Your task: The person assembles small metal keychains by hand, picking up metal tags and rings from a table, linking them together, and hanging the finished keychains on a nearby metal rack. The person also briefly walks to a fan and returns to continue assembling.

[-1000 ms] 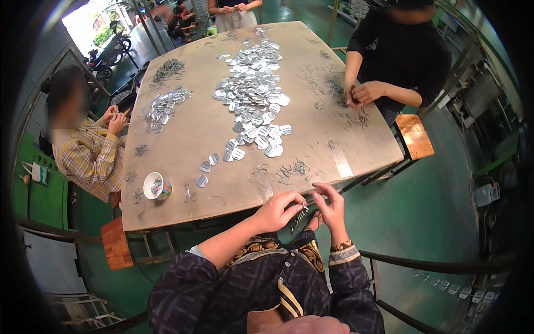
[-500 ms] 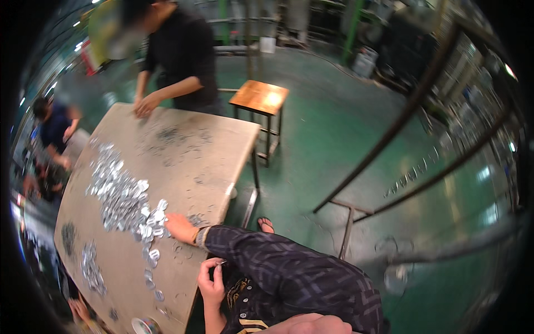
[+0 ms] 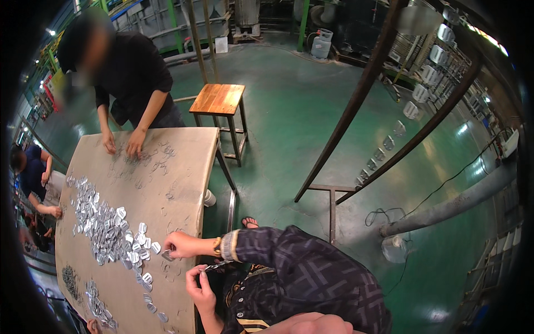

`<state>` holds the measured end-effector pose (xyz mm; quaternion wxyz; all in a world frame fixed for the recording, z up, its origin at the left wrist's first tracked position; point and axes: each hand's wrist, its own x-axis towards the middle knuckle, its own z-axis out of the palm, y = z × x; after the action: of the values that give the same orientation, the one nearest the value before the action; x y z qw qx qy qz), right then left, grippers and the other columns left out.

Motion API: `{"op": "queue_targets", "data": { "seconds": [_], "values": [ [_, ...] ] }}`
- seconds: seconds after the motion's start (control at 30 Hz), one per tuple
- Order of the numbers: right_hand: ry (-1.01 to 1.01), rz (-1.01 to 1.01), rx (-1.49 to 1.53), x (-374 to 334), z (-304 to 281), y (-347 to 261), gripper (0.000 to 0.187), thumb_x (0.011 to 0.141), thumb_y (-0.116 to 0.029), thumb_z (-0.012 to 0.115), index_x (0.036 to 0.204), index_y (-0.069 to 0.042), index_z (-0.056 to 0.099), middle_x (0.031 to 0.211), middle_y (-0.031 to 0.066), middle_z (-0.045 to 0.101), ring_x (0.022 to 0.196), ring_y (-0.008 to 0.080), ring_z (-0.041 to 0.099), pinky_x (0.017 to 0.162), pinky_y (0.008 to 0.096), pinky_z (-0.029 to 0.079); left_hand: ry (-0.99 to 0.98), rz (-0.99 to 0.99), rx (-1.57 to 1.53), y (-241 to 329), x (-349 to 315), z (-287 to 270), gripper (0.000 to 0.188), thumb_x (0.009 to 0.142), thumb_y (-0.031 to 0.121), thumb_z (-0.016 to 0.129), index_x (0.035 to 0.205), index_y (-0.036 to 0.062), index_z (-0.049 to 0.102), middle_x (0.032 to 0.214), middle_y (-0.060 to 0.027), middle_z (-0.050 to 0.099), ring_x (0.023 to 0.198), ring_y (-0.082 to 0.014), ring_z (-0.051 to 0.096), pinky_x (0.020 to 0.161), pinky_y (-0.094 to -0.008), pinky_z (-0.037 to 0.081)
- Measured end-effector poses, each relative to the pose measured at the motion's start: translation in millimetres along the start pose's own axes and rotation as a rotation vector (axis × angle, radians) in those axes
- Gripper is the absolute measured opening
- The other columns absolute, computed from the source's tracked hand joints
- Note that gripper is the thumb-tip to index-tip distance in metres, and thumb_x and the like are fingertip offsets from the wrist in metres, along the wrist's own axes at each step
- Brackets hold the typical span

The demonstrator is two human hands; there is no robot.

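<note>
The desk point(image 3: 167, 167) is cut off at the lower left edge. A wooden stool point(image 3: 218, 99) stands beyond it. The right hand point(image 3: 179, 245) pinches a small metal piece point(image 3: 167, 255) beside the shiny pile point(image 3: 108, 228). The left hand point(image 3: 199, 284) is half closed; what its fingers hold is unclear.

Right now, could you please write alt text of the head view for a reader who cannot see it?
A person's right hand reaches to a small shiny metal piece on a tan table, beside a long pile of similar pieces, while the left hand holds something thin near the body. Across the table, another person in black sorts pieces, near a wooden stool on a green floor.
</note>
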<state>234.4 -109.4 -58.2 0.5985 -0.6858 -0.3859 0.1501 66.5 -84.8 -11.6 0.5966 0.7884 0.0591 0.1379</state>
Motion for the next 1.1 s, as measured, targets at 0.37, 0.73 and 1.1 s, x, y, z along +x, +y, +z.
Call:
{"op": "queue_targets", "data": {
  "seconds": [0.37,0.73,1.1],
  "values": [
    [0.200,-0.055,-0.062,-105,-64,-73,0.032,0.072,0.000,0.064,0.105,0.000,0.067,0.082,0.0157,0.066,0.074,0.0292,0.065,0.067,0.0342,0.051,0.011,0.079,0.030,-12,4,23,0.006,0.094,0.003,0.051,0.096,-0.0020,0.053,0.089,-0.0041,0.054,0.084,-0.0103,0.049,0.075,-0.0231,0.041],
    [0.236,-0.060,-0.070,-115,-55,-73,0.031,0.075,-0.001,0.065,0.105,0.000,0.066,0.088,0.0147,0.066,0.081,0.0312,0.065,0.070,0.0365,0.051,0.059,0.010,0.023,-7,0,25,0.013,0.092,0.009,0.055,0.091,-0.0038,0.054,0.083,-0.0093,0.057,0.079,-0.0179,0.052,0.074,-0.0312,0.043],
    [0.316,-0.204,-0.159,-123,-46,-72,0.025,0.075,-0.003,0.067,0.100,-0.004,0.068,0.081,0.0098,0.066,0.076,0.0269,0.064,0.068,0.0345,0.051,0.111,-0.107,-0.116,-15,-1,25,0.007,0.086,0.001,0.061,0.090,-0.0043,0.062,0.083,-0.0059,0.064,0.079,-0.0123,0.058,0.073,-0.0276,0.048]
  ]
}}
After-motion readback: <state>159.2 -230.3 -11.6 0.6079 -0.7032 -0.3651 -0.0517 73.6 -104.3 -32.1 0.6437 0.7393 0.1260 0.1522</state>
